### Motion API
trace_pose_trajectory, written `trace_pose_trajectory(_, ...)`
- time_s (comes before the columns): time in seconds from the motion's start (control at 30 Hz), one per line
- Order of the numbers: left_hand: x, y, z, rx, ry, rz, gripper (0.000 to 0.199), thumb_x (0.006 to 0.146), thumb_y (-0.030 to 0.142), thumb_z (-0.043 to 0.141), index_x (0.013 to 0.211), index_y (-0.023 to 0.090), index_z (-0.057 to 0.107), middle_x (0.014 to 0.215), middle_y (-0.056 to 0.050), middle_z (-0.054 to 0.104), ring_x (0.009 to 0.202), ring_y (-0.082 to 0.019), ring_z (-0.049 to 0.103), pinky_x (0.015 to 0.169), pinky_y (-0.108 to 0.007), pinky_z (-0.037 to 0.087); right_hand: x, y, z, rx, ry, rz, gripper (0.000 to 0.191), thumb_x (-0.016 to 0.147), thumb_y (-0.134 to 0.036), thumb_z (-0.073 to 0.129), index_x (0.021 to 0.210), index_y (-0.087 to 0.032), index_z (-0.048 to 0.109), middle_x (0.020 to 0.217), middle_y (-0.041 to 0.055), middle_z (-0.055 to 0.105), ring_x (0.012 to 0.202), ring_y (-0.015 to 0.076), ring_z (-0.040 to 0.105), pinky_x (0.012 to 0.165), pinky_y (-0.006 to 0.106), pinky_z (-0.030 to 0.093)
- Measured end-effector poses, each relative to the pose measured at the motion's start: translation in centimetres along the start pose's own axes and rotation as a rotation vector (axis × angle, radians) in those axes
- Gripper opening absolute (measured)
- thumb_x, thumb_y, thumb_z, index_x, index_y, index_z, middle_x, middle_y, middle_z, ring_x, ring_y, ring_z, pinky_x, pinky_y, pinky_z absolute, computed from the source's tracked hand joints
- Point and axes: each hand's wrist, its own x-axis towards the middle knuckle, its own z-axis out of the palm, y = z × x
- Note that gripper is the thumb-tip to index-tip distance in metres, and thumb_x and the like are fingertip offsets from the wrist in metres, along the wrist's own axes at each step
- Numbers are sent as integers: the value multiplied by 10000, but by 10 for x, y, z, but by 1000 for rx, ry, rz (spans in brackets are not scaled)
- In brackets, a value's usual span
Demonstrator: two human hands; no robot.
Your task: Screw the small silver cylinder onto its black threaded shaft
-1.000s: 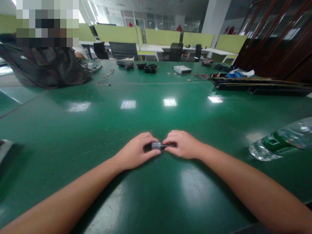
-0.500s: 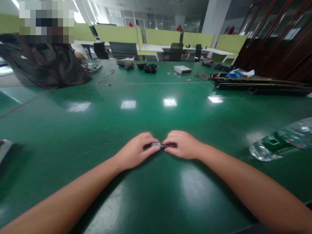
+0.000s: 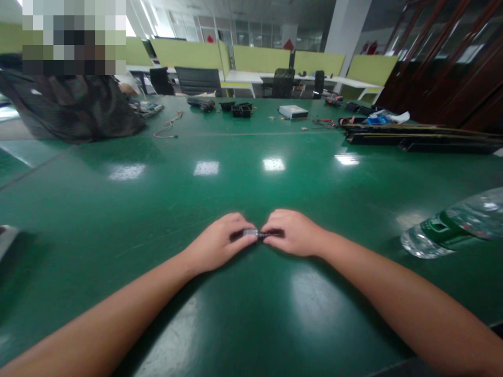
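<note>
Low over the green tabletop (image 3: 251, 314), both hands meet at a small slim piece (image 3: 250, 233), silver on the left and black on the right. My left hand (image 3: 220, 243) is closed, pinching the silver part between thumb and fingers. From the other side, my right hand (image 3: 296, 234) pinches the dark, thin end. Only a sliver of the piece shows between the fingertips; the fingers hide much of it, and its exact kind cannot be made out.
A clear water bottle (image 3: 440, 230) with a green label lies to the right. At the left edge is a pale object (image 3: 7, 238). A dark bag (image 3: 78, 107) stands far left. Towards the back are a white box (image 3: 293, 112), a cable (image 3: 167, 128) and long black strips (image 3: 424, 137).
</note>
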Motion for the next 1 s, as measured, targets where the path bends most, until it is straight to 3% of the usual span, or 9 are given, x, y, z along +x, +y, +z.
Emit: trace_pose_trajectory(1.0, 0, 0, 0, 4, -8, 22, 314, 1008, 424, 501, 1124, 236, 725, 1029, -55, 667, 990, -215, 626, 933, -341, 488, -2, 0, -3, -24, 2, 31, 58, 830, -206, 677, 856, -178, 721, 785, 30, 689, 768, 162, 587, 739, 284, 442)
